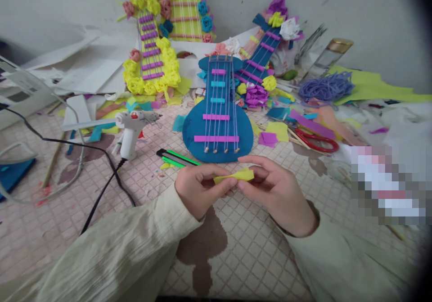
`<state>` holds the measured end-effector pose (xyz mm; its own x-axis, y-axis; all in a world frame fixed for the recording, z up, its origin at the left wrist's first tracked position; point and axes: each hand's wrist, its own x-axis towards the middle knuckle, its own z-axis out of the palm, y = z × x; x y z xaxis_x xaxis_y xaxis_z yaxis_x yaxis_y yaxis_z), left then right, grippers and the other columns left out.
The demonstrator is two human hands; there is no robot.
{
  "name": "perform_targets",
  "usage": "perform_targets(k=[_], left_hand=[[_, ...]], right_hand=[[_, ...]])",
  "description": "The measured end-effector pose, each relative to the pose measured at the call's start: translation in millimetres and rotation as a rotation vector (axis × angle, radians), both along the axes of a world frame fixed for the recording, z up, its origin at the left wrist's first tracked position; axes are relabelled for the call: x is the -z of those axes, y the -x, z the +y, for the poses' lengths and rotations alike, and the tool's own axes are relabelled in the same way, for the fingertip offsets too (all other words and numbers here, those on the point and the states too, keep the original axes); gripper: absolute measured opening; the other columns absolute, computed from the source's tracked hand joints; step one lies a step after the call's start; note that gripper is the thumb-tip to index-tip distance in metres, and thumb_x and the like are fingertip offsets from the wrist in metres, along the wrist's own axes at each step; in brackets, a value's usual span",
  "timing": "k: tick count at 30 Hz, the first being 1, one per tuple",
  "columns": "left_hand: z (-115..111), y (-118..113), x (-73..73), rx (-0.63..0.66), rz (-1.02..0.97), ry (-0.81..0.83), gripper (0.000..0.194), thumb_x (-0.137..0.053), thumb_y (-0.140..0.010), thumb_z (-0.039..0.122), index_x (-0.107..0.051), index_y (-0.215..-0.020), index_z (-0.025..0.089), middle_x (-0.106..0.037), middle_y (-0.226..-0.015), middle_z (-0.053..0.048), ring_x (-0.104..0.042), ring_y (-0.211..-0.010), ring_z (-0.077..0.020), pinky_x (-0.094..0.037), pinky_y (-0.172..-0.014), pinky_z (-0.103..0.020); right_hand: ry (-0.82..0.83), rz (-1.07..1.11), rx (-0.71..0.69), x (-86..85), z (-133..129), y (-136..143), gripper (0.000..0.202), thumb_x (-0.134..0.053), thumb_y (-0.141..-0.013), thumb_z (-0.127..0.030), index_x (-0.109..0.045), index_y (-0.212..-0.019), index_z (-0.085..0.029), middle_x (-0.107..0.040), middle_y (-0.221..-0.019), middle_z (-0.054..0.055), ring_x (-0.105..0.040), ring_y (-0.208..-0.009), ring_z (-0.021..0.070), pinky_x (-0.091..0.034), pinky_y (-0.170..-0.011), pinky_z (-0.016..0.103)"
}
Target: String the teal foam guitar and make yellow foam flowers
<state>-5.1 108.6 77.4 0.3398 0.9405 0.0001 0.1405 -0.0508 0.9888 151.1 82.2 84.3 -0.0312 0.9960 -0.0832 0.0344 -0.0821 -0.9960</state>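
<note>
A small strip of yellow crepe paper [243,174] is pinched between my two hands, narrowed and twisted near its middle. My left hand [199,188] grips its left end between thumb and fingers. At the other end, my right hand [276,189] is closed on the paper, with the index finger stretched out above it. Just beyond my hands lies a blue paper guitar [193,133] with purple strings and pink and light-blue bars. A green utility knife [178,159] rests beside my left hand, close to the guitar's lower left edge.
A white hot glue gun [128,142] stands at left, its black cord [101,191] running forward. Red-handled scissors [320,143] and purple yarn [326,86] lie at right. Flower-decorated paper instruments, one yellow-edged [135,83], another blue [261,54], lean at the back. Paper scraps [268,138] are scattered around.
</note>
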Motion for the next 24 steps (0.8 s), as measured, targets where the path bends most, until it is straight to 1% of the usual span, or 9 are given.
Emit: perform_targets(k=[4, 7, 9, 13, 20, 22, 24], left_hand=[[-0.1, -0.6, 0.5, 0.005, -0.033, 0.001, 0.013, -0.064, -0.069, 0.025, -0.067, -0.073, 0.012, -0.067, -0.056, -0.004, -0.062, -0.048, -0.0119, -0.051, -0.047, -0.019], [0.2, -1.5, -0.3, -0.014, -0.074, 0.033, 0.014, -0.065, -0.068, 0.024, -0.067, -0.073, 0.011, -0.067, -0.056, -0.004, -0.061, -0.047, -0.0114, -0.051, -0.047, -0.018], [0.7, -1.7, -1.2, -0.037, -0.085, 0.051, 0.014, -0.066, -0.067, 0.023, -0.067, -0.072, 0.010, -0.067, -0.055, -0.004, -0.061, -0.046, -0.0108, -0.051, -0.046, -0.018], [1.9, -1.0, -2.4, -0.074, -0.067, 0.075, 0.012, -0.066, -0.065, 0.021, -0.066, -0.070, 0.010, -0.066, -0.052, -0.003, -0.060, -0.044, -0.0099, -0.050, -0.044, -0.016], [2.4, -0.5, -2.3, -0.065, -0.059, 0.089, 0.012, -0.066, -0.066, 0.022, -0.066, -0.071, 0.010, -0.065, -0.051, -0.002, -0.059, -0.043, -0.0101, -0.050, -0.044, -0.017], [2.5, -0.8, -2.5, -0.068, -0.056, 0.090, 0.012, -0.066, -0.066, 0.021, -0.066, -0.070, 0.010, -0.065, -0.050, -0.002, -0.059, -0.043, -0.0099, -0.050, -0.044, -0.017], [2.5, -0.9, -2.7, -0.061, -0.053, 0.083, 0.012, -0.066, -0.066, 0.022, -0.066, -0.070, 0.011, -0.065, -0.051, -0.002, -0.059, -0.043, -0.0096, -0.050, -0.044, -0.016]], right_hand=[[-0.001, 0.012, 0.002, 0.5, -0.7, 0.1, 0.036, -0.065, -0.065, -0.017, -0.054, -0.099, -0.018, -0.064, -0.068, -0.002, -0.061, -0.062, 0.0112, -0.051, -0.056, 0.023], [-0.013, 0.025, 0.017, 0.5, -0.3, -1.1, 0.036, -0.066, -0.066, -0.020, -0.054, -0.100, -0.019, -0.064, -0.077, 0.001, -0.061, -0.068, 0.0120, -0.051, -0.059, 0.022], [-0.023, 0.027, 0.039, 0.4, 0.3, -2.0, 0.034, -0.066, -0.067, -0.021, -0.054, -0.098, -0.019, -0.064, -0.078, 0.001, -0.061, -0.069, 0.0120, -0.050, -0.059, 0.022], [-0.027, -0.011, 0.072, -0.2, 1.6, -3.5, 0.031, -0.065, -0.067, -0.024, -0.055, -0.096, -0.018, -0.064, -0.073, 0.001, -0.059, -0.065, 0.0115, -0.049, -0.058, 0.023], [-0.015, -0.062, 0.096, -0.3, 4.3, -6.3, 0.028, -0.068, -0.066, -0.025, -0.056, -0.091, -0.019, -0.058, -0.059, -0.005, -0.055, -0.054, 0.0086, -0.045, -0.049, 0.020], [-0.005, -0.043, 0.093, 1.0, 4.1, -6.9, 0.028, -0.068, -0.065, -0.025, -0.056, -0.091, -0.019, -0.058, -0.058, -0.005, -0.055, -0.053, 0.0082, -0.045, -0.050, 0.020], [0.003, 0.001, 0.083, 2.4, 3.4, -7.2, 0.029, -0.068, -0.066, -0.026, -0.057, -0.092, -0.019, -0.060, -0.063, -0.004, -0.056, -0.057, 0.0086, -0.047, -0.053, 0.020]])
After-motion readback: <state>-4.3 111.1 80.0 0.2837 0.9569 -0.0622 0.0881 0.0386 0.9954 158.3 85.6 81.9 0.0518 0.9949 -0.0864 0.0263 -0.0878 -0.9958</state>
